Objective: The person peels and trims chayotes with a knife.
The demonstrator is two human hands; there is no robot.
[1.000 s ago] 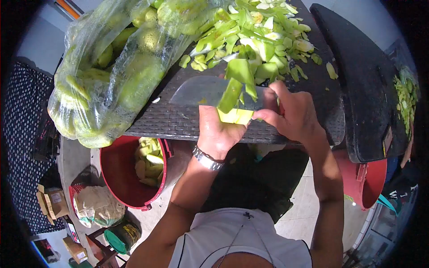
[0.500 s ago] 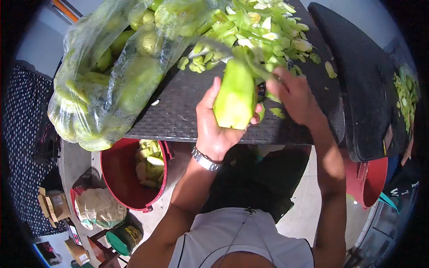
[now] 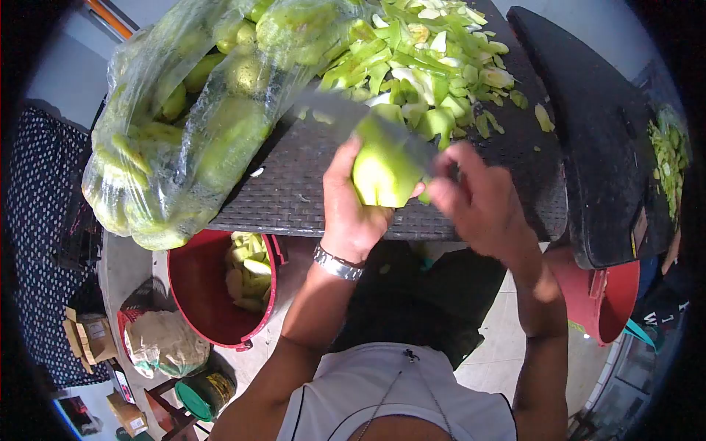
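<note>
Green fruit [image 3: 379, 170] sits in your left hand [image 3: 349, 217], up above the near edge of the dark desk [image 3: 301, 187]. Your left thumb and fingers hug its sides. Your right hand [image 3: 478, 198] is curled tight round the knife [image 3: 334, 109], and its blurry blade crosses the fruit's top. Green peels [image 3: 434, 62] lie in a heap behind.

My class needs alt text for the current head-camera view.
The left hand grips a green fruit while the right hand holds a blurred knife across it. Peelings lie heaped on a dark woven table beside a clear bag of more fruit.
</note>
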